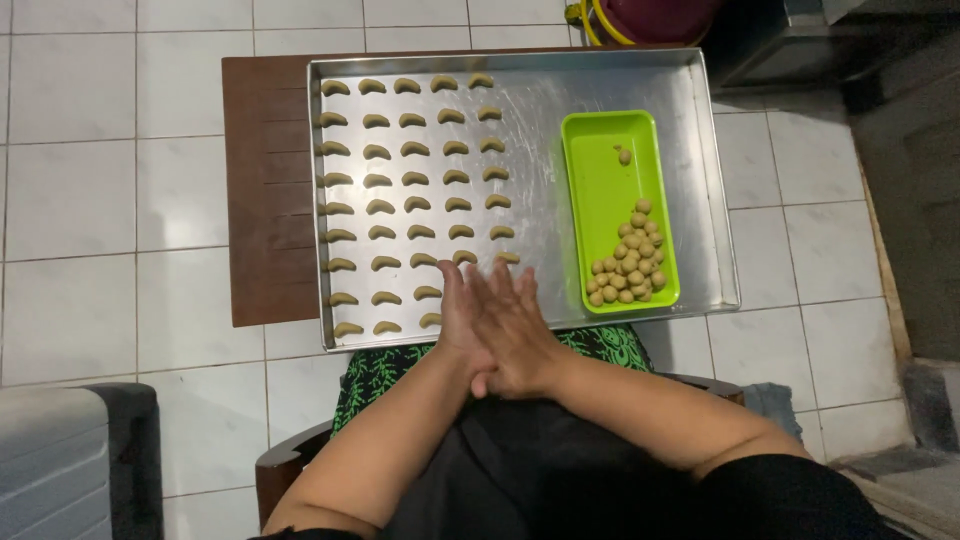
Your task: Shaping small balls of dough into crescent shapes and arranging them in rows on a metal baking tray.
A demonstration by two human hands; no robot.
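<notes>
My left hand (457,322) and my right hand (518,335) are pressed flat together, palm to palm, over the near edge of a large metal baking tray (540,110). The right hand lies on top, and whatever is between the palms is hidden. Rows of small green-brown crescent-shaped dough pieces (415,178) fill the tray's left half. A bright green rectangular dish (600,170) stands in the tray's right half. It holds a heap of small dough balls (630,265) at its near end and one loose ball further back.
The tray rests on a dark wooden board (265,190) on a white tiled floor (90,200). A grey box-like object (60,450) stands at the lower left. Green patterned cloth (375,372) covers my lap. Dark furniture (800,50) stands at the back right.
</notes>
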